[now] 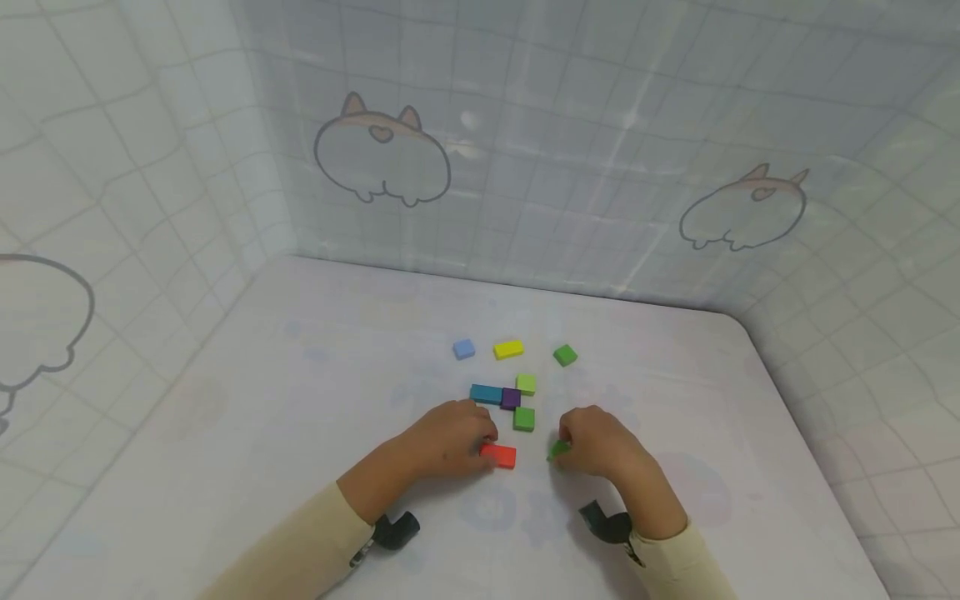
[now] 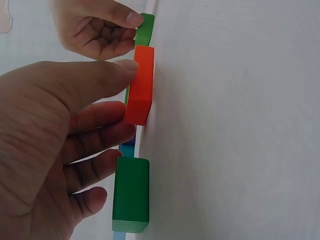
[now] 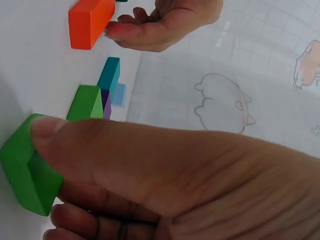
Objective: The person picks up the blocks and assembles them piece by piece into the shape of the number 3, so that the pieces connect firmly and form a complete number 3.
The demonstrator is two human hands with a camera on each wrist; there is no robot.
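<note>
My left hand (image 1: 448, 440) pinches one end of an orange-red rectangular block (image 1: 502, 457) between thumb and fingers. Across from it, my right hand (image 1: 602, 443) holds a green block (image 3: 20, 159) with the thumb on its near face. In the left wrist view, a dark green block (image 2: 131, 195) stands by the left hand's lower fingers; the head view hides it behind that hand. Just beyond both hands lies a group: a teal block (image 1: 486, 394) beside a dark purple block (image 1: 511, 399), with a light green block (image 1: 527, 384) behind and a green block (image 1: 524, 419) in front.
Farther back on the white tabletop (image 1: 337, 333) are a light blue block (image 1: 464, 349), a yellow block (image 1: 508, 349) and another green block (image 1: 566, 355). A grid-patterned curtain (image 1: 540, 167) with cartoon animals encloses the back and sides. Dark wrist mounts (image 1: 397, 531) sit by the sleeves.
</note>
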